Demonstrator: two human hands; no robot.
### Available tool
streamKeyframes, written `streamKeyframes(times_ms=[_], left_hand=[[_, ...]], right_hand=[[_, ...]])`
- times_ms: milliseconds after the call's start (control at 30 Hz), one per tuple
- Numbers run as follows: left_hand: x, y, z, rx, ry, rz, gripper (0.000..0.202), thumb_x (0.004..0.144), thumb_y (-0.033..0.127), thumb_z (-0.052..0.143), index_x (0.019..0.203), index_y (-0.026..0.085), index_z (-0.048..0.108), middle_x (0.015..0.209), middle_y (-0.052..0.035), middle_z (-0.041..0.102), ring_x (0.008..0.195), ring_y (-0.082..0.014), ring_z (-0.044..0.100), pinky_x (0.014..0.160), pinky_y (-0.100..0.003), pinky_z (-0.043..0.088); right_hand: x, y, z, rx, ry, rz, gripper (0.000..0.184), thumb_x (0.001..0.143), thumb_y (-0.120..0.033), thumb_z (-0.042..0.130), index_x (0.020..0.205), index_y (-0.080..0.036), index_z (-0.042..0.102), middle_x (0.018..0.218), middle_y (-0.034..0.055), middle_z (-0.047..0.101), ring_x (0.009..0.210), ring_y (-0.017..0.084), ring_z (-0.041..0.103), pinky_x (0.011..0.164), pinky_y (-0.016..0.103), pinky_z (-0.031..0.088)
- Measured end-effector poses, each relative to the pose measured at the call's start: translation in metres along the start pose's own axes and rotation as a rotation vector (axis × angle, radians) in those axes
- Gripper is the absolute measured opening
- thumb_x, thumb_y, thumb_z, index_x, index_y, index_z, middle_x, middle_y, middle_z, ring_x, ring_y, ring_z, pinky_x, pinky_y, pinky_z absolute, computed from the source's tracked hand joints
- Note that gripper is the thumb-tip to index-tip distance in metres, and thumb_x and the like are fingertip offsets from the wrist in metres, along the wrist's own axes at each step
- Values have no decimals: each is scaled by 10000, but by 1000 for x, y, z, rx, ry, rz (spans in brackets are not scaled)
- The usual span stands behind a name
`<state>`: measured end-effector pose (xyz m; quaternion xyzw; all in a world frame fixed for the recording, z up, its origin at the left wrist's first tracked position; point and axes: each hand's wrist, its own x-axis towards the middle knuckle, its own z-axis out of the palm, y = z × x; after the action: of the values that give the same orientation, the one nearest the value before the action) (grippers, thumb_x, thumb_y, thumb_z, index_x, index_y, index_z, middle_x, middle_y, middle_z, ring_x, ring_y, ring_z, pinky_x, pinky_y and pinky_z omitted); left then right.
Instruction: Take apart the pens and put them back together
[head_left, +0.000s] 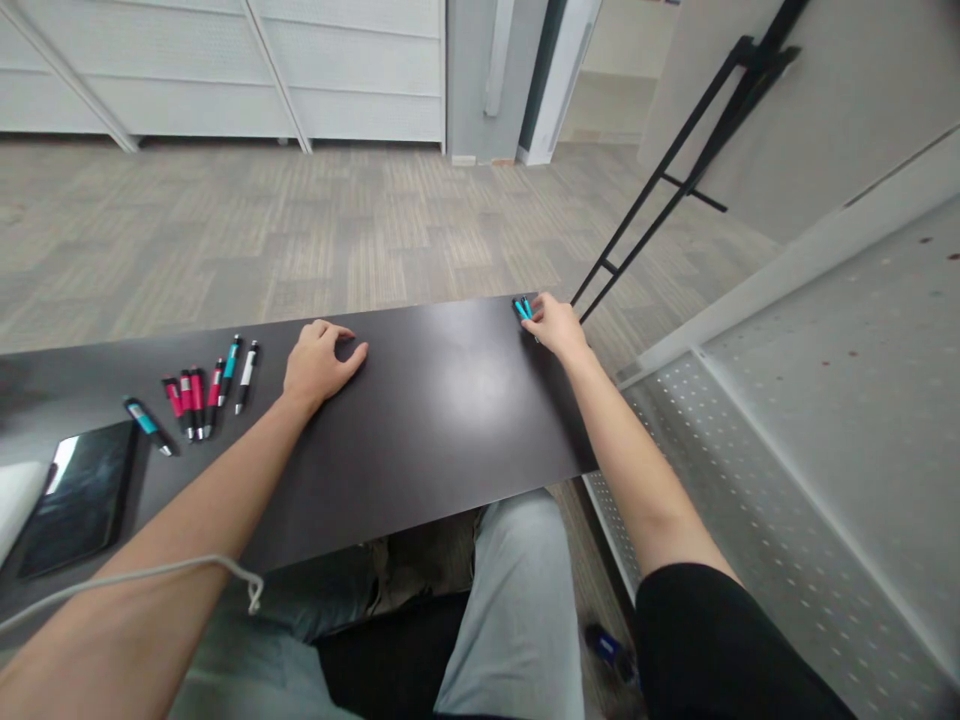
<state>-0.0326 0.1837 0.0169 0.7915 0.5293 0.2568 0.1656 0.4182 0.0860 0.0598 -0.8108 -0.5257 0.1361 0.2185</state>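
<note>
At the far right corner of the dark table, my right hand (556,325) has its fingers closed at two teal pens (523,308). The pens lie side by side, partly hidden by the fingertips. My left hand (321,362) rests on the tabletop left of the middle, thumb apart from the fingers, with nothing in it. Left of that hand lie a white and black pen (247,377), a teal pen (230,370) and several red pens (192,402). Another teal pen (148,425) lies slanted nearer the tablet.
A black tablet (79,500) lies at the left of the dark table (442,420), beside a white object (16,505). A pale cable (172,568) crosses in front of my left forearm. Along the right stands a perforated white panel (810,400); black metal bars (667,175) rise behind the corner.
</note>
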Motion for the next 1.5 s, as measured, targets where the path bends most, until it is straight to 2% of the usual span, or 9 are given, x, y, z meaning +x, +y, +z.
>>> streamKeyframes(times_ms=[133,400,767,967,1100,1200,1300,1400,1500], left_hand=[[-1,3,-3,12,-1,-10,265,978,641,729,1020,381,703,1250,-160,786,1432,-525,703,1302,-729,615],[-1,3,-5,36,-9,-16,266,995,634,698,1020,370,704,1267,-180,785,1415,-536,712,1297,-767,606],[-1,-7,-4,46,-1,-8,259,1023,628,704,1026,369,683,1256,-166,804,1379,-513,729,1275,-758,612],[1,-15,4,77,66,-11,244,1084,592,674,1012,359,670,1252,-159,814,1375,-477,736,1232,-678,601],[0,-8,8,61,114,3,132,1077,403,712,1114,282,752,1298,-154,826,1384,-383,722,1253,-587,563],[1,-1,8,82,52,47,220,1143,245,596,1122,238,814,1323,-168,803,1418,-332,733,1273,-539,546],[-1,6,4,88,7,75,209,1125,160,668,1129,297,826,1323,-166,850,1331,-375,789,1188,-549,604],[-8,6,-13,100,-85,134,202,1128,184,702,1213,310,834,1365,-152,878,1362,-402,786,1223,-579,587],[-16,-13,-54,142,-65,96,240,1158,261,719,1370,269,832,1423,-174,890,1420,-395,783,1304,-571,533]], right_hand=[[-1,-5,4,-10,35,1,240,1045,-122,812,1245,-252,842,1206,141,972,1156,368,904,1028,451,685],[-3,-5,17,-75,122,4,366,1042,-131,736,1361,-234,882,1327,186,948,1214,417,882,1072,530,700],[7,9,25,-57,188,-3,233,1130,-229,738,1308,-220,888,1419,214,892,1314,424,804,1163,554,651],[3,13,23,1,208,-7,234,1195,-281,674,1325,-227,861,1364,212,888,1326,425,790,1147,527,627],[-19,-13,37,63,241,-222,273,1174,-246,610,1286,-250,859,1308,218,886,1324,443,789,1176,548,608],[-52,-56,64,114,63,-417,255,1150,-284,639,1255,-283,872,1232,209,902,1235,467,817,1154,608,622],[-89,-101,93,167,-161,-507,241,1144,-409,700,1306,-381,876,1294,172,905,1274,476,842,1158,660,662],[-113,-126,112,153,-217,-474,262,1142,-444,696,1310,-425,896,1333,179,906,1315,490,857,1165,712,669],[-118,-130,119,79,-174,-464,306,1160,-458,651,1324,-442,908,1392,204,898,1400,520,829,1187,750,643]])
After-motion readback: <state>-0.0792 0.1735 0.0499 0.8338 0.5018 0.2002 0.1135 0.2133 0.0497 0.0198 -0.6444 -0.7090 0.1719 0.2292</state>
